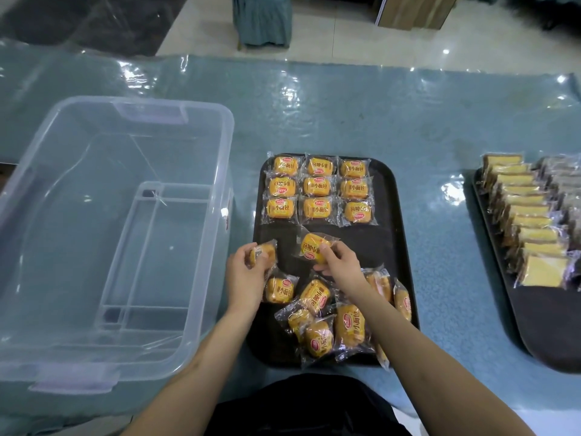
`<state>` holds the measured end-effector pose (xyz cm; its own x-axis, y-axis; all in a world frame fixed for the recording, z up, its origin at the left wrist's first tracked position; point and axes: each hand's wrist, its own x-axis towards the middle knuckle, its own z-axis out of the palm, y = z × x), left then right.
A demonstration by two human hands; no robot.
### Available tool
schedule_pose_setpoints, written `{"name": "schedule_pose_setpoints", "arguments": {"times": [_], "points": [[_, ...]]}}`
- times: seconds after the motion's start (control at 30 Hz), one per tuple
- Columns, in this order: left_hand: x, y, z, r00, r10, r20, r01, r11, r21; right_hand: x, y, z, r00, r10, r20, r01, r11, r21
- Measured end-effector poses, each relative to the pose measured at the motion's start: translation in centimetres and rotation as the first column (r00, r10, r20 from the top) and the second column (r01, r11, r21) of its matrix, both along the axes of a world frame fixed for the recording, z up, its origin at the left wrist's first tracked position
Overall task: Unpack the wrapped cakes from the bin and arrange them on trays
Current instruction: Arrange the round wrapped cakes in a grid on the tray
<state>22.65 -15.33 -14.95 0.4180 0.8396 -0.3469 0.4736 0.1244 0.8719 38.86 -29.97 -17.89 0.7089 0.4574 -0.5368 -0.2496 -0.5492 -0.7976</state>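
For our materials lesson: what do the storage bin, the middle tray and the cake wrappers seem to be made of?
Storage bin: clear, glossy, probably plastic; the table shows through its walls.
Middle tray: dark and matt, possibly plastic; the material is uncertain.
Cake wrappers: thin clear film, printed yellow, with shiny crinkled edges.

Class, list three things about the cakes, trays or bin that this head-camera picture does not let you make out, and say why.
1. Head view: the right-hand tray runs off the picture's right edge, so its cake count is unknown.
2. Head view: the right hand and forearm cover part of the loose pile on the middle tray.
3. Head view: the left hand hides most of its cake; the label is unreadable.
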Motion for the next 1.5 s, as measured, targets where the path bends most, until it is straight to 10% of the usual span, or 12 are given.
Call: {"name": "schedule_pose_setpoints", "arguments": {"times": [0.63, 1.0, 1.5], "points": [[4.2, 1.2, -1.9, 0.975, -0.184, -0.129, 0.216, 0.924, 0.316, 3.3, 0.7, -1.7, 0.966, -0.236, -0.109, 0.239, 0.971, 0.013], [4.1, 1.0, -3.8, 0.938, -0.227, -0.261, 0.3, 0.91, 0.285, 5.3, 1.3, -0.8, 0.973, -0.097, 0.211, 0.156, 0.946, -0.283], [4.5, 1.6, -4.4, 0.934, -0.203, -0.293, 0.275, 0.934, 0.23, 4.3, 2.1, -0.1, 0.926, -0.108, 0.362, 0.193, 0.959, -0.207]]}}
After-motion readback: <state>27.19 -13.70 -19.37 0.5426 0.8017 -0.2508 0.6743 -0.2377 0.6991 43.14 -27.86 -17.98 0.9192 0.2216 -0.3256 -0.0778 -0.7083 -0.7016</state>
